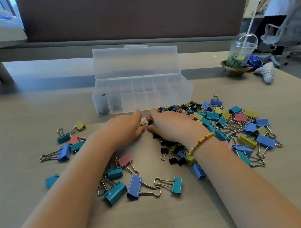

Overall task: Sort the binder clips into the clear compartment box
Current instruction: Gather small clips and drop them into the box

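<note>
Both hands lie low on the worktop [26, 114], meeting near the centre of view. The left hand [127, 126] lies with its fingers curled inward toward the right hand; fingertips sit at a small cluster of tiny clips, but whether they pinch one cannot be told. The right hand [172, 124] rests palm-down over the left edge of the main pile, fingers bent; its grasp likewise cannot be told. A beaded bracelet [201, 143] circles the right wrist.

The binder clips [239, 123] are heaped mainly at 3 o'clock from the hands: small black ones nearest the right hand and wrist, larger blue, teal, yellow-green and pink ones beyond. Looser clips lie at 9 o'clock and at 6 o'clock between the forearms.

The clear compartment box [142, 96] stands at 12 o'clock, just beyond the fingertips, lid upright and open. Dark clips show in its two leftmost compartments; the remaining compartments appear bare.

At 2 o'clock, well apart, a domed plastic cup [241, 53] with a straw sits in a paper holder. A dark partition panel [132, 12] runs behind the worktop.
</note>
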Available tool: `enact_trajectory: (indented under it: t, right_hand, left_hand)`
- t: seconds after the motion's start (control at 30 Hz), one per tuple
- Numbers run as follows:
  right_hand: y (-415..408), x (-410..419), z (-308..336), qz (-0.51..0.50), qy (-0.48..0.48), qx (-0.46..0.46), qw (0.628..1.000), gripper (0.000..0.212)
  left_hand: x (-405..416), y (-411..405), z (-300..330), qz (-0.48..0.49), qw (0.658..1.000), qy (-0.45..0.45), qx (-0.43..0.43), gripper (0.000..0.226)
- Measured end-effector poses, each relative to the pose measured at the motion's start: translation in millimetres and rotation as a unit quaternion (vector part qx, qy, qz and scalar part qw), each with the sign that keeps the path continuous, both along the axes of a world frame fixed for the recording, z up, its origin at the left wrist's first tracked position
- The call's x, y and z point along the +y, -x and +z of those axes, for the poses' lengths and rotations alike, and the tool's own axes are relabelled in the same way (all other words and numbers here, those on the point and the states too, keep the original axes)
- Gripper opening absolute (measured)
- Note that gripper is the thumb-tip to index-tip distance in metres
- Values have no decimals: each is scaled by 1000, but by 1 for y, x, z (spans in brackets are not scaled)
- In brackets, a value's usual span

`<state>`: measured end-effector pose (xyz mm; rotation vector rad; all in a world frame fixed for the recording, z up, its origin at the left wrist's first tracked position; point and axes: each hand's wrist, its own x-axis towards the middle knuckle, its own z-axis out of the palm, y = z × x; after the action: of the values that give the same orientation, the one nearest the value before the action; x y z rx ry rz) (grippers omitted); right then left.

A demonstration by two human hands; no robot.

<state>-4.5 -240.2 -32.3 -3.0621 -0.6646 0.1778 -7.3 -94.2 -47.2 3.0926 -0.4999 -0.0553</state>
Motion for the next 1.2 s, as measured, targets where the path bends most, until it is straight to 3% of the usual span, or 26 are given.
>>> enact_trajectory:
  t: [0.27,0.33,0.47,0.67,0.87,1.0,1.03,1.1,1.13,1.17,1.2]
  right_hand:
    - [-2,0,-3,-17,-32,1,999,33]
    - [-3,-2,-2,-25,-41,8,999,31]
    - [-1,0,0,-35,-43,8,998,29]
    - [-5,5,-9,-23,5,-70,997,19]
    - [-8,5,-12,-29,11,-85,996,19]
    - [-12,-1,-13,-49,-67,-62,995,12]
    - [-12,-3,-11,-65,-127,-36,989,13]
    - [-10,-8,-4,-105,-274,24,956,18]
    - [-9,-11,-1,-122,-361,65,922,20]
    - [-8,-14,3,-129,-455,116,873,24]
    - [-7,-17,6,-124,-543,174,812,29]
  left_hand:
    - [3,0,3,27,998,47,27,49]
    - [4,0,4,38,999,20,20,50]
    - [2,-1,1,31,999,-33,-14,38]
    - [-5,-3,-3,36,996,-70,-29,35]
    - [-18,-2,-2,71,993,-92,3,18]
    - [-9,-2,-2,51,996,-74,-19,19]
    - [-7,-4,-1,53,998,-29,-17,19]
    - [-7,-4,4,88,981,173,23,17]
    - [-9,-2,9,106,943,309,63,20]
    - [-11,-1,12,119,876,453,111,24]
    - [-12,1,16,126,782,588,167,26]
